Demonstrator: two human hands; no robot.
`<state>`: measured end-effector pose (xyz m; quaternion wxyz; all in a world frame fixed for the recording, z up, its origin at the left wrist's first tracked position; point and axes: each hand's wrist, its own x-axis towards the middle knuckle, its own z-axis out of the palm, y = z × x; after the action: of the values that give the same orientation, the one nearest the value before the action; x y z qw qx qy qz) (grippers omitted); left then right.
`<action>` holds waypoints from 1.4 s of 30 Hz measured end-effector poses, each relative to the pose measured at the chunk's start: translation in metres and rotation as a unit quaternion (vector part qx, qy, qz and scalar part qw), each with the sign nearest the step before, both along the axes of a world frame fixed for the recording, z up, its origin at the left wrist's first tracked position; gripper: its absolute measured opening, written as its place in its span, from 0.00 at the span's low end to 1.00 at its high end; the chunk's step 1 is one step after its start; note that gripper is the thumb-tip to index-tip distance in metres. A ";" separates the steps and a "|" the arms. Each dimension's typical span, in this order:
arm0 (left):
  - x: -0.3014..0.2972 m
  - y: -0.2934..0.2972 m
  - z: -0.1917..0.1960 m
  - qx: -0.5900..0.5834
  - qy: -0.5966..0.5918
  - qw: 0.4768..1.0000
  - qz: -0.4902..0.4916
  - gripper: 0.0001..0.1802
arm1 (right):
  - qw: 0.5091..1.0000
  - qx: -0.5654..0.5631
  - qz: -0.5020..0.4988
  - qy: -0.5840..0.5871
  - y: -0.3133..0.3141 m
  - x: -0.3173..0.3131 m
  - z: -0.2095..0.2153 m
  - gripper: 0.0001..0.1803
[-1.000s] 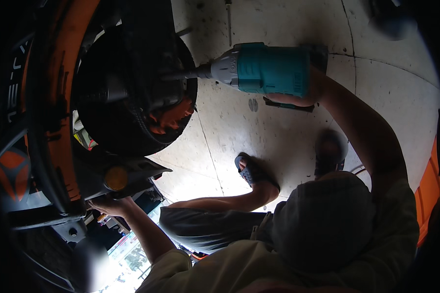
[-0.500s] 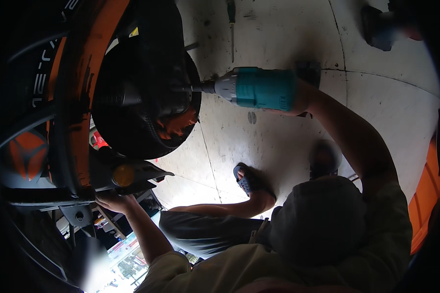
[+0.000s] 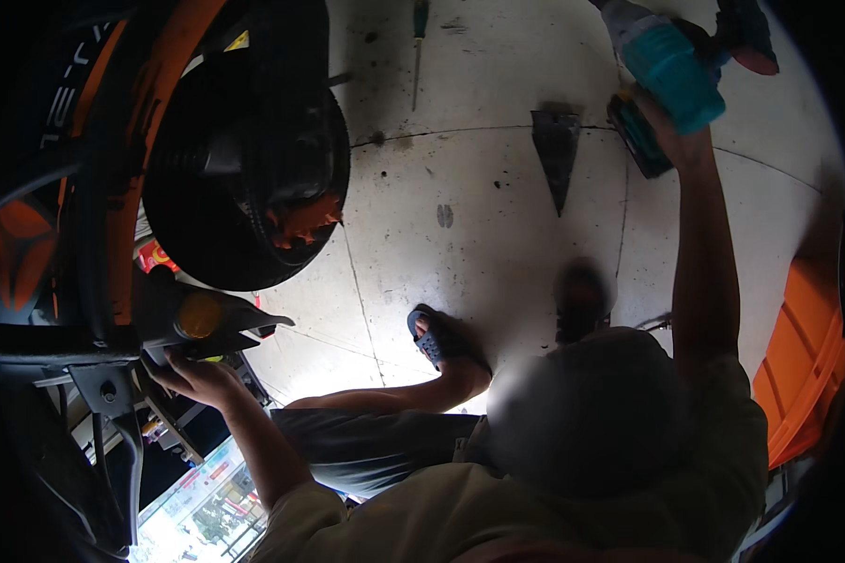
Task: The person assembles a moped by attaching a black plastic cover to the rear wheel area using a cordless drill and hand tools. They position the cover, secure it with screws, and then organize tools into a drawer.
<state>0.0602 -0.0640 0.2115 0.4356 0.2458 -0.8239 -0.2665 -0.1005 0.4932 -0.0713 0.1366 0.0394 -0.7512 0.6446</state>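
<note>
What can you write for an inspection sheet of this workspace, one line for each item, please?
Surface: pale floor, with dark lines and spots.
Job's things: teal power tool, held apart from the black wheel.
Clutter: screwdriver and dark triangular piece on the floor.
Hands: right hand grips the tool; left hand is at the dark frame bar, its grip unclear.
Cables: nothing seen for sure; the wheel area is too dark.
Surroundings: orange object at right.

Pale stained floor (image 3: 479,253), green-handled screwdriver (image 3: 418,52), dark triangular plate (image 3: 556,155)
</note>
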 end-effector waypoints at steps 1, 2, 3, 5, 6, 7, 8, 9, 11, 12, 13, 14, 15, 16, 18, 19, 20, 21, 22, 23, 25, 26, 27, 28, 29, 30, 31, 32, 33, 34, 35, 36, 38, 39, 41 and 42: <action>-0.006 0.014 0.000 0.035 0.010 0.999 0.022 0.30 | 0.983 0.150 -0.058 0.093 0.008 -0.008 -0.010 0.11; -0.002 0.010 0.000 0.036 -0.004 0.999 0.025 0.30 | 0.988 0.108 -0.058 0.099 0.013 -0.015 -0.017 0.11; 0.000 0.006 0.003 0.032 -0.017 0.999 0.029 0.30 | 0.991 0.060 -0.058 0.105 0.014 -0.020 -0.022 0.12; -0.004 0.017 -0.001 -0.009 -0.064 0.996 0.059 0.26 | 0.991 0.033 -0.055 0.114 0.025 -0.022 -0.027 0.13; 0.000 0.005 0.002 -0.035 -0.093 0.994 0.054 0.24 | 0.991 0.052 -0.052 0.116 0.031 -0.022 -0.029 0.13; -0.001 -0.004 0.002 -0.047 -0.098 0.993 0.048 0.23 | 0.988 0.073 -0.048 0.125 0.035 -0.024 -0.024 0.12; 0.000 -0.008 0.003 -0.047 -0.094 0.994 0.037 0.22 | 0.996 -0.018 -0.034 0.081 0.033 -0.022 -0.022 0.15; 0.001 -0.013 0.004 -0.052 -0.094 0.994 0.031 0.22 | 0.992 -0.114 -0.029 0.039 0.027 -0.019 -0.018 0.20; 0.004 -0.020 0.002 -0.064 -0.087 0.994 0.015 0.22 | 0.993 0.062 -0.056 0.079 0.035 -0.021 -0.018 0.11; 0.009 -0.024 0.003 -0.078 -0.082 0.994 0.008 0.23 | 0.994 0.067 -0.060 0.056 0.031 -0.018 -0.017 0.12; 0.006 -0.017 0.003 -0.077 -0.079 0.994 0.026 0.25 | 0.995 0.074 -0.063 0.034 0.024 -0.016 -0.012 0.12; 0.003 -0.006 0.003 -0.054 -0.065 0.996 0.036 0.26 | 0.994 0.081 -0.065 0.011 0.019 -0.014 -0.008 0.13; -0.003 0.007 0.003 -0.030 -0.050 0.997 0.043 0.28 | 0.992 0.093 -0.090 0.003 0.018 -0.012 -0.012 0.13; -0.012 0.030 0.000 0.016 -0.021 0.999 0.041 0.28 | 0.988 0.102 -0.113 -0.003 0.018 -0.008 -0.022 0.14; -0.010 0.022 0.006 0.025 0.003 0.999 -0.025 0.29 | 0.989 0.084 -0.117 0.019 0.014 -0.005 -0.027 0.17; -0.008 0.018 0.005 0.034 0.023 0.999 -0.027 0.28 | 0.992 0.064 -0.099 0.051 0.012 -0.001 -0.023 0.19; -0.006 0.004 0.006 0.033 0.034 0.998 -0.046 0.28 | 0.993 0.044 -0.100 0.042 0.015 0.003 -0.028 0.21; -0.002 -0.010 0.008 0.033 0.044 0.996 -0.065 0.28 | 0.994 0.026 -0.100 0.033 0.017 0.006 -0.037 0.23; -0.004 -0.005 0.007 0.027 0.029 0.997 -0.073 0.28 | 0.993 0.032 -0.110 0.014 0.021 0.012 -0.041 0.24; -0.004 0.002 0.007 0.018 0.012 0.996 -0.081 0.28 | 0.992 0.037 -0.120 -0.006 0.019 0.018 -0.044 0.24; 0.003 0.000 0.009 -0.015 -0.011 0.995 -0.102 0.26 | 0.951 0.118 -0.279 0.067 0.002 0.037 -0.043 0.22; 0.006 0.004 0.007 -0.051 0.014 0.996 -0.073 0.24 | 0.943 0.157 -0.292 0.021 -0.006 0.054 -0.044 0.22; 0.008 0.009 0.007 -0.088 0.039 0.994 -0.045 0.21 | 0.932 0.195 -0.306 -0.024 -0.016 0.072 -0.049 0.22; 0.015 0.011 0.012 -0.207 0.013 0.975 -0.075 0.19 | 0.956 0.208 -0.209 -0.003 -0.032 0.090 -0.060 0.25; 0.024 0.012 0.014 -0.320 -0.013 0.942 -0.102 0.16 | 0.969 0.222 -0.109 0.019 -0.052 0.106 -0.066 0.27; 0.018 0.032 0.011 -0.378 0.011 0.896 -0.231 0.13 | 0.954 0.297 -0.028 0.034 -0.078 0.113 -0.054 0.31; 0.034 0.040 0.001 -0.384 -0.071 0.894 -0.221 0.14 | 0.943 0.331 -0.004 -0.006 -0.101 0.119 -0.055 0.32; 0.030 0.061 -0.013 -0.346 -0.099 0.881 -0.309 0.15 | 0.930 0.367 -0.001 -0.021 -0.121 0.120 -0.052 0.30; 0.025 0.086 -0.024 -0.308 -0.132 0.856 -0.393 0.15 | 0.918 0.396 0.007 -0.039 -0.134 0.124 -0.053 0.28; 0.021 0.101 -0.036 -0.262 -0.185 0.837 -0.442 0.14 | 0.918 0.392 0.016 -0.052 -0.138 0.129 -0.064 0.27; 0.016 0.115 -0.048 -0.214 -0.235 0.813 -0.488 0.14 | 0.919 0.389 0.025 -0.063 -0.140 0.127 -0.076 0.25; 0.012 0.127 -0.060 -0.171 -0.270 0.793 -0.519 0.15 | 0.920 0.384 0.031 -0.072 -0.139 0.125 -0.082 0.24; 0.008 0.146 -0.087 -0.121 -0.324 0.760 -0.550 0.15 | 0.912 0.395 0.072 -0.084 -0.134 0.120 -0.083 0.22; 0.009 0.151 -0.108 -0.107 -0.343 0.750 -0.556 0.15 | 0.906 0.403 0.093 -0.091 -0.133 0.119 -0.084 0.21; 0.007 0.159 -0.151 -0.062 -0.397 0.742 -0.536 0.14 | 0.935 0.320 0.120 -0.099 -0.130 0.111 -0.076 0.19; 0.006 0.159 -0.176 -0.019 -0.423 0.752 -0.505 0.17 | 0.947 0.273 0.136 -0.104 -0.131 0.107 -0.068 0.18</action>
<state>0.0657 0.0952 0.0355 -0.1511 -0.1264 -0.9331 -0.3008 0.0069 0.3627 -0.1396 -0.0469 0.1098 -0.8960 0.4277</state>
